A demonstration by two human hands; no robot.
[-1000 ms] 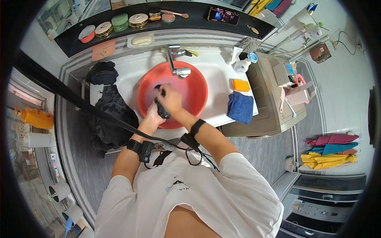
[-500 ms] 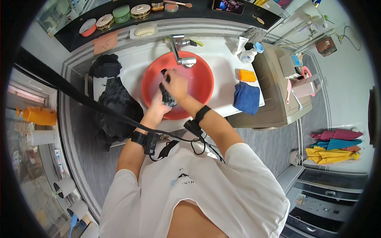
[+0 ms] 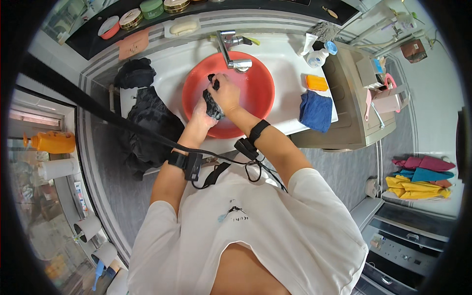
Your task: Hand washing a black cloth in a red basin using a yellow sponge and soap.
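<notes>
Over a red basin (image 3: 269, 101) of cloudy water, both my hands hold a wet black cloth (image 3: 212, 105) streaked with whitish suds. My left hand (image 3: 202, 118) grips its lower end from beneath. Higher up, my right hand (image 3: 227, 94) has its fingers closed round the same cloth, with a dark bunch poking out past them. What kind of garment it is cannot be made out. The basin sits in a white sink (image 3: 287, 61), under a chrome faucet (image 3: 240, 64).
Dark garments (image 3: 150, 115) drape over the sink's left edge. At its right end lie a folded blue cloth (image 3: 315, 112) and an orange bar (image 3: 316, 82), near a pump bottle (image 3: 317, 59) and a white tube (image 3: 307, 44). Cables hang from my wrist straps. A black shelf (image 3: 196, 11) runs behind.
The whole view has shifted slightly, so the sink appears farther right and higher. Both hands keep hold of the black cloth; my right hand, blurred before, now shows more sharply.
</notes>
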